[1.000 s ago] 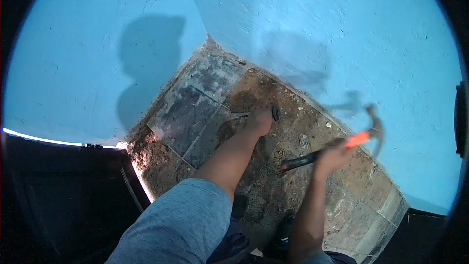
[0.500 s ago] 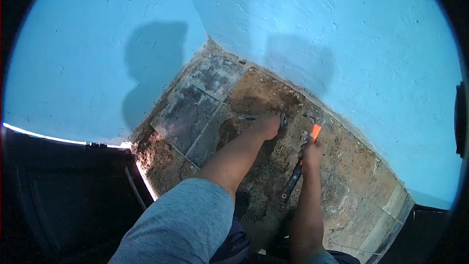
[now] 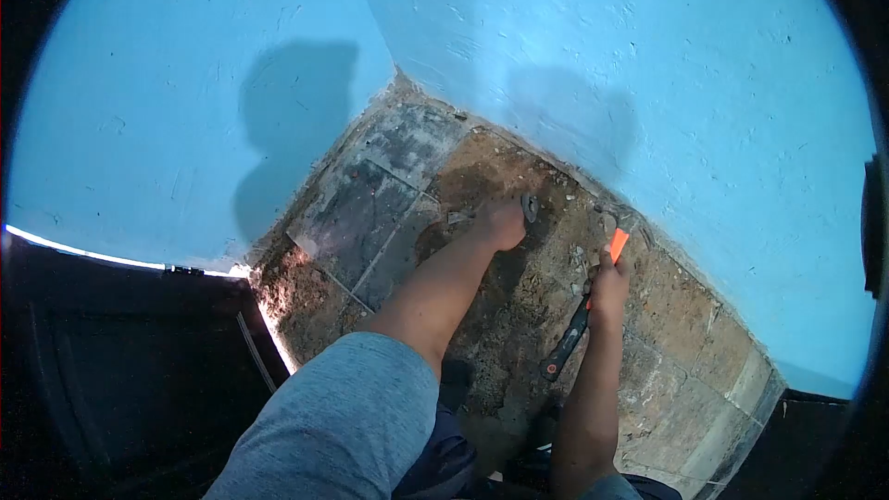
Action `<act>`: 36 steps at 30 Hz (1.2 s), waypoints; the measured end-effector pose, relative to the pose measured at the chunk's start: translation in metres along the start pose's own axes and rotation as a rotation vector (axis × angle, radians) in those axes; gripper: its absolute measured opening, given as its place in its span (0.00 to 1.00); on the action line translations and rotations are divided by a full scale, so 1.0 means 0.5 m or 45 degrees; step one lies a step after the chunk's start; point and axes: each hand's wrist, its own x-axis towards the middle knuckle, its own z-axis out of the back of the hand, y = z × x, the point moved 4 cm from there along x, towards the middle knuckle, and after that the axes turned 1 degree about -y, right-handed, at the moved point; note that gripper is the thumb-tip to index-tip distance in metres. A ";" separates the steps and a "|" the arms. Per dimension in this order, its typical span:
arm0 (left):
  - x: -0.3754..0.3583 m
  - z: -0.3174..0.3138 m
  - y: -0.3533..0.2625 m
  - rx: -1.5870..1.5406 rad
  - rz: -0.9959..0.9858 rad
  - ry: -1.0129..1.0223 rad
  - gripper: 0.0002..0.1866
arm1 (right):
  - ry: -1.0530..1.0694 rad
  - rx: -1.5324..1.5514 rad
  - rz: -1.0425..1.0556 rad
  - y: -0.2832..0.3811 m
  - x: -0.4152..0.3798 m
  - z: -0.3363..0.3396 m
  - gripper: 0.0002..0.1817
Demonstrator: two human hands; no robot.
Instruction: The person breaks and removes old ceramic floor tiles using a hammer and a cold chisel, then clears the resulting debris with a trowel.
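Observation:
My left hand (image 3: 501,222) is closed round a chisel (image 3: 530,207), whose round end sticks out on the right of the fist; its other end shows faintly on the left, low over the brown, broken floor. In my right hand (image 3: 607,289) is a hammer (image 3: 569,341), gripped partway up its black and orange handle. The metal head of the hammer points up and away, near the base of the right wall. Loose chips lie on the floor between the two hands.
Blue walls (image 3: 185,130) meet in a corner beyond the hands. Grey floor tiles (image 3: 356,222) lie on the left, and worn tiles (image 3: 667,398) on the right. A dark door panel (image 3: 130,361) stands at the lower left. Rubble (image 3: 296,292) lies beside it.
My right hand has moved a little to the right with the hammer, away from the chisel. My left hand has shifted slightly left and up with the chisel, whose tilt has changed.

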 end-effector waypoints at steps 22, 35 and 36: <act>0.015 -0.039 0.043 -0.122 -0.013 -0.045 0.31 | -0.452 0.285 0.445 0.140 -0.027 0.061 0.15; 0.013 -0.088 0.045 0.129 -0.154 -0.496 0.31 | 0.122 -0.236 -0.031 -0.040 -0.052 -0.109 0.17; 0.005 -0.065 0.036 0.104 -0.091 -0.324 0.31 | 0.075 -0.193 0.041 -0.010 -0.055 -0.096 0.17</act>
